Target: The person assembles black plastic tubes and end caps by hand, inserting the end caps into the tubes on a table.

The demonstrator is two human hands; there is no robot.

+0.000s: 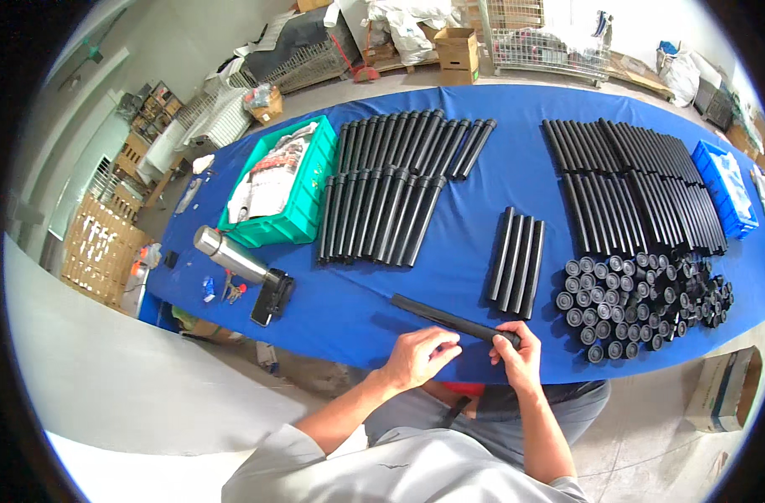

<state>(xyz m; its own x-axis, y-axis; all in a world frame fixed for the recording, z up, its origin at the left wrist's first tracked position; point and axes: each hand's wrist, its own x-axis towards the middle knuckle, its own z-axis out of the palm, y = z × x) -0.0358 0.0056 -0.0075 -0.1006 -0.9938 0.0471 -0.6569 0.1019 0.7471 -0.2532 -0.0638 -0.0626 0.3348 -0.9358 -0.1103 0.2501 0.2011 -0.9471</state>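
A black tube (441, 316) slants over the front edge of the blue-covered table, its far end pointing left. My right hand (519, 356) wraps round the tube's near right end, where a wider dark piece shows, partly hidden by the fingers. Just below the tube's middle, my left hand (416, 359) is loosely curled, thumb and fingertips slightly apart, with nothing visible in it. Beyond my right hand lie several loose black tubes (516, 264) side by side. To the right sits a large cluster of round black caps (617, 306), mostly facing up.
Capped black tubes (378, 214) lie in two rows at centre left; plain tubes (634, 184) fill the far right. A green crate (319, 184), steel flask (231, 254) and black phone-like object (272, 296) stand or lie left. A blue bin (739, 222) stands at right on the blue tablecloth (516, 126).
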